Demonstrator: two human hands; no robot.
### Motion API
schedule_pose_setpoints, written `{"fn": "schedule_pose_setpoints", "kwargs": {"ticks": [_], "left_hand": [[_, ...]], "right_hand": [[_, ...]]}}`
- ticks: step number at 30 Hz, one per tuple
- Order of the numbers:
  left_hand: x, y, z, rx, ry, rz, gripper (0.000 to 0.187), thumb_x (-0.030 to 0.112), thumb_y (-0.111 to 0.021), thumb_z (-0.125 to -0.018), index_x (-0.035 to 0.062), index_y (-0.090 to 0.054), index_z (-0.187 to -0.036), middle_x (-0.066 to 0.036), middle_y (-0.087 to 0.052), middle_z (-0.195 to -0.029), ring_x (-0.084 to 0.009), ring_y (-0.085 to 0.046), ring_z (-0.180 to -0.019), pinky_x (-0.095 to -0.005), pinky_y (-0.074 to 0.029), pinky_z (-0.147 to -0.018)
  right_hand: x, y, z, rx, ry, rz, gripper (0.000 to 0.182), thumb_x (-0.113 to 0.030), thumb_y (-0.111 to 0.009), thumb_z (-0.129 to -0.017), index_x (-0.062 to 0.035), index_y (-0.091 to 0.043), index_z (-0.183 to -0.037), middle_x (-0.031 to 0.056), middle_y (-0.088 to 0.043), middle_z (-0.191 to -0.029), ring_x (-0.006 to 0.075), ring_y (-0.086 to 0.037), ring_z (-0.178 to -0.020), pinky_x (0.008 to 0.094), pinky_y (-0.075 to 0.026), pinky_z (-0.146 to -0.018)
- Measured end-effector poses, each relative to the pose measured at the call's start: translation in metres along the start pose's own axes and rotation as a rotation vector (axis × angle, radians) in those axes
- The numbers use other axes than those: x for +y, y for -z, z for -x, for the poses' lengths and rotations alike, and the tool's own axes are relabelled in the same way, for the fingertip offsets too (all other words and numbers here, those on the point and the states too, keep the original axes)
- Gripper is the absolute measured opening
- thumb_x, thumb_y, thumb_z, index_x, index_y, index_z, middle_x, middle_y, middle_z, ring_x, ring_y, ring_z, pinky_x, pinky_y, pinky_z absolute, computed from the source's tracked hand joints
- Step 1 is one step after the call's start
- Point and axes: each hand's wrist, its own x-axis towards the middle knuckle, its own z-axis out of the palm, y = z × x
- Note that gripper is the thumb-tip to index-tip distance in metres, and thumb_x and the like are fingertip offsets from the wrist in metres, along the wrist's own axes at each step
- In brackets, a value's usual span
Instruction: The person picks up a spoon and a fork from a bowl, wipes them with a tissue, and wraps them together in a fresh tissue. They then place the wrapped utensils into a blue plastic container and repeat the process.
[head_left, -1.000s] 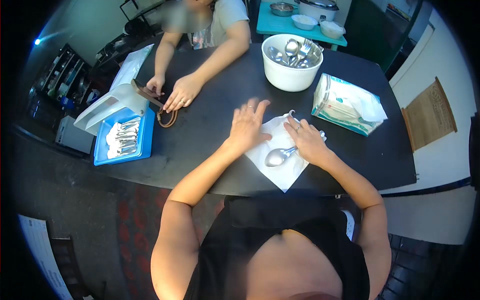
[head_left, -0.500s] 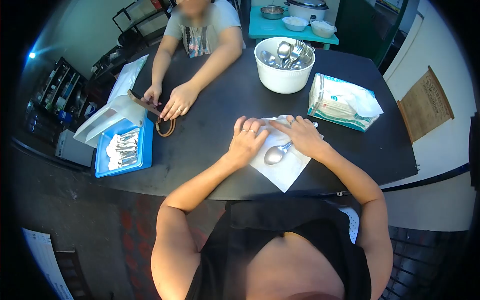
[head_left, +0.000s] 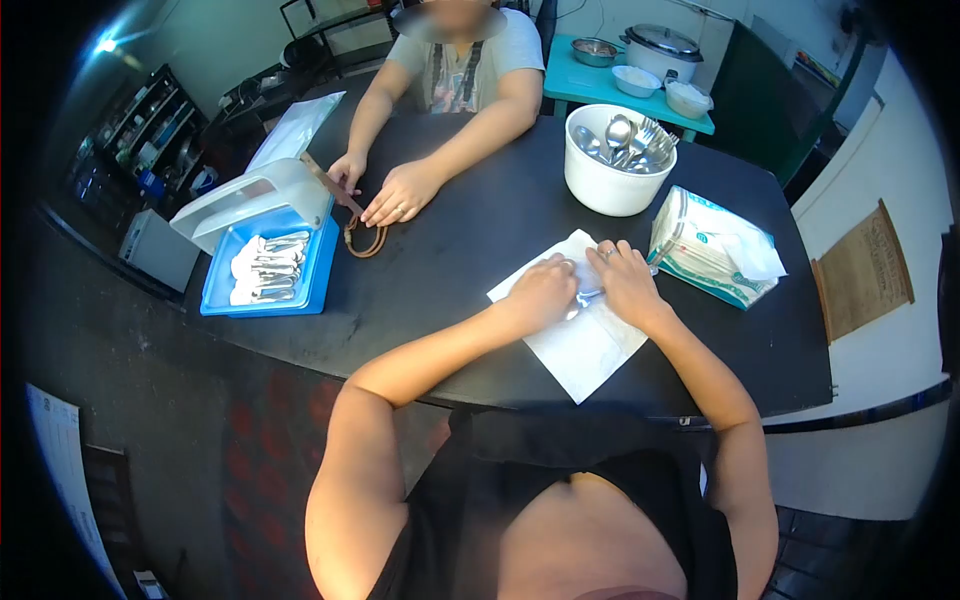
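Note:
A white napkin (head_left: pixel 583 365) lies spread in a diamond on the black table, with a metal spoon (head_left: pixel 588 298) on it, mostly hidden under the hands. My left hand (head_left: pixel 543 293) covers the spoon's bowl, its fingers bent and pressed together around it. My right hand (head_left: pixel 626 285) rests on the napkin's upper right over the handle, fingers spread. A clear handle end (head_left: pixel 655 265) shows beside it.
A white tub of cutlery (head_left: pixel 617 185) and a tissue pack (head_left: pixel 705 250) stand beyond my hands. At left sits a blue box (head_left: pixel 318 270) with wrapped cutlery. Across the black table (head_left: pixel 430 300), another person holds a brown strapped object (head_left: pixel 345 195).
My left hand has come down over the spoon's bowl, which showed bare before. More of the napkin's upper left shows. The view has shifted, so surrounding things appear farther right and lower.

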Motion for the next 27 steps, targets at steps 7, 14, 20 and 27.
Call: {"fn": "schedule_pose_setpoints", "kwargs": {"ticks": [7,14,20,27], "left_hand": [[-0.011,-0.028,-0.009,0.108,-0.014,0.406,0.041,0.019,-0.066,-0.087,0.0127,-0.063,-0.128,-0.014,-0.051,-0.140,-0.0350,-0.044,-0.132,-0.0556,-0.034,-0.107],[-0.012,-0.029,-0.007,-0.052,-0.028,0.253,0.051,0.040,-0.044,-0.101,0.0238,-0.041,-0.149,-0.015,-0.025,-0.160,-0.0358,-0.019,-0.149,-0.0601,-0.009,-0.119],[-0.006,-0.032,-0.007,-0.002,-0.042,0.214,0.055,0.042,-0.046,-0.099,0.0180,-0.042,-0.149,-0.016,-0.026,-0.160,-0.0357,-0.019,-0.149,-0.0596,-0.007,-0.119],[0.002,-0.016,-0.008,0.092,-0.174,0.486,0.038,0.026,-0.067,-0.085,0.0050,-0.069,-0.117,-0.015,-0.058,-0.132,-0.0325,-0.047,-0.129,-0.0501,-0.033,-0.110]], "right_hand": [[0.007,0.015,0.031,0.132,0.151,0.108,0.044,-0.008,-0.058,-0.083,0.0042,-0.059,-0.125,0.0141,-0.057,-0.117,0.0293,-0.054,-0.107,0.0405,-0.042,-0.088],[-0.046,0.076,0.077,-0.270,0.192,-0.484,0.045,-0.016,-0.070,-0.080,-0.0083,-0.062,-0.123,0.0114,-0.056,-0.109,0.0352,-0.065,-0.085,0.0464,-0.055,-0.073],[-0.043,0.053,0.086,-0.176,0.288,-0.442,0.037,-0.012,-0.074,-0.075,-0.0088,-0.066,-0.111,0.0051,-0.059,-0.103,0.0291,-0.066,-0.076,0.0394,-0.055,-0.066],[-0.035,0.056,0.061,-0.125,0.190,-0.641,0.017,-0.008,-0.067,-0.078,-0.0098,-0.060,-0.094,0.0090,-0.062,-0.078,0.0347,-0.065,-0.071,0.0440,-0.051,-0.065]]}}
